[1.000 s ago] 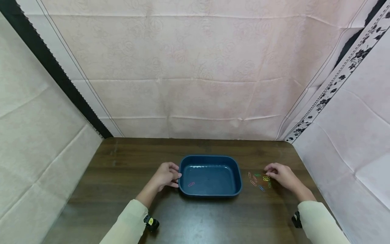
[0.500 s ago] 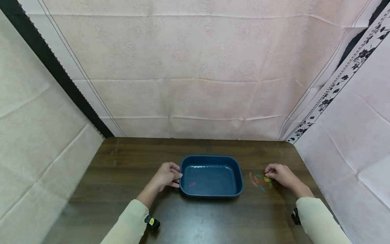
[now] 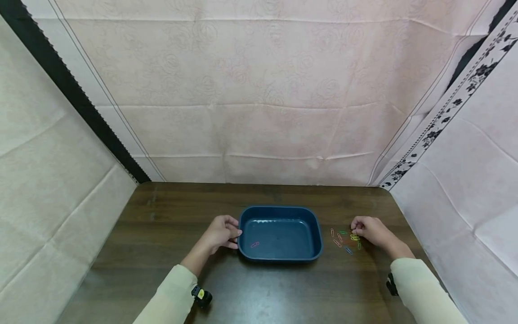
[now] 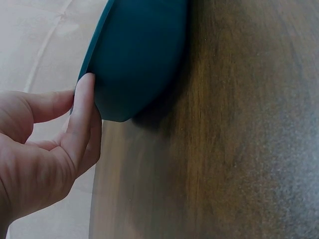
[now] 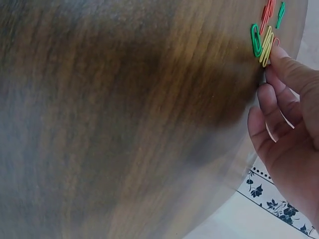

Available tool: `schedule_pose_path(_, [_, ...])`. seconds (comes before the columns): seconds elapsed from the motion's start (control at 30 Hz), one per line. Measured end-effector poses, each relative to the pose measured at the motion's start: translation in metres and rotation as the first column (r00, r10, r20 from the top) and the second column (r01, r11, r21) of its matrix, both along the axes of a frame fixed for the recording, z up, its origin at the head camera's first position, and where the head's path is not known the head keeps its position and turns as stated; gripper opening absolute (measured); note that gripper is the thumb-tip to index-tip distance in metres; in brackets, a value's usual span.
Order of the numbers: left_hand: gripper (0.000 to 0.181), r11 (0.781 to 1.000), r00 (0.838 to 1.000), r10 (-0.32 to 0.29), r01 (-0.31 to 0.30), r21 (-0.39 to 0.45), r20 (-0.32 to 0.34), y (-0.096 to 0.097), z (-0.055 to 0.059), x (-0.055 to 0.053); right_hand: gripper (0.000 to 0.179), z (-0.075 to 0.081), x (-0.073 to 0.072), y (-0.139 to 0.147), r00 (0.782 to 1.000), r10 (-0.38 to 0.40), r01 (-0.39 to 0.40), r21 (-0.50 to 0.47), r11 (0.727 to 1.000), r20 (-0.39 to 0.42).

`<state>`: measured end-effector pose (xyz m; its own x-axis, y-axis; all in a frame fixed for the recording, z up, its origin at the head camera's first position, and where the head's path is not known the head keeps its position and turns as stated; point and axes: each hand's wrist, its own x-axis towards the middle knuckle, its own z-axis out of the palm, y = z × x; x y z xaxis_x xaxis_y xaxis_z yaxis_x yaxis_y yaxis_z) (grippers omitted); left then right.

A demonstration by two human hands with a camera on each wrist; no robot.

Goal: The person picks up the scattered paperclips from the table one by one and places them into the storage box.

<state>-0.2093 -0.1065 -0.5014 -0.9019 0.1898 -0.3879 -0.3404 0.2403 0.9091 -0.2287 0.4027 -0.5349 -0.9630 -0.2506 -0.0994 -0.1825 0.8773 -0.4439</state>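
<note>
The dark blue tray (image 3: 279, 258) stands mid-table with one pink paper clip (image 3: 254, 245) on its floor. My left hand (image 3: 221, 232) holds the tray's left side, its thumb and fingers (image 4: 85, 84) around the rim in the left wrist view. Right of the tray, my right hand (image 3: 371, 230) reaches down to the loose paper clips. An orange-red paper clip (image 5: 276, 41) pokes out at its thumb tip, pinched there and partly hidden by the fingers. Close beside lie yellow paper clips (image 5: 266, 47) and a green paper clip (image 5: 255, 40).
Several more clips lie between the tray and my right hand, among them a blue paper clip (image 3: 348, 250) and a red paper clip (image 3: 339, 237). The brown wooden table (image 3: 259, 292) ends at a pale cloth backdrop (image 3: 259, 135), with cloth along both sides too.
The right hand's fingers have drawn slightly closer together above the yellow clips, and its wrist has shifted a little. My left hand and the tray stay put.
</note>
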Motion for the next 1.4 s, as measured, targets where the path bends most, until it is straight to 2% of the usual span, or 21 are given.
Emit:
schedule_pose_path(0.47, [0.027,1.0,1.0,0.001,-0.001,0.004,-0.013,0.0,-0.002,-0.001,0.016,-0.003,-0.001,-0.001,0.999,0.035,-0.034,0.021,0.999,-0.03])
schedule_pose_path(1.1, [0.029,1.0,1.0,-0.007,0.007,0.004,-0.008,0.0,-0.001,0.0,0.019,-0.006,0.001,0.002,0.998,0.029,-0.027,0.028,0.999,-0.05])
schedule_pose_path(1.4, [0.028,1.0,1.0,-0.004,0.004,0.005,-0.013,-0.001,-0.002,0.0,0.017,0.004,0.002,0.0,0.997,0.021,-0.021,-0.005,1.0,-0.069])
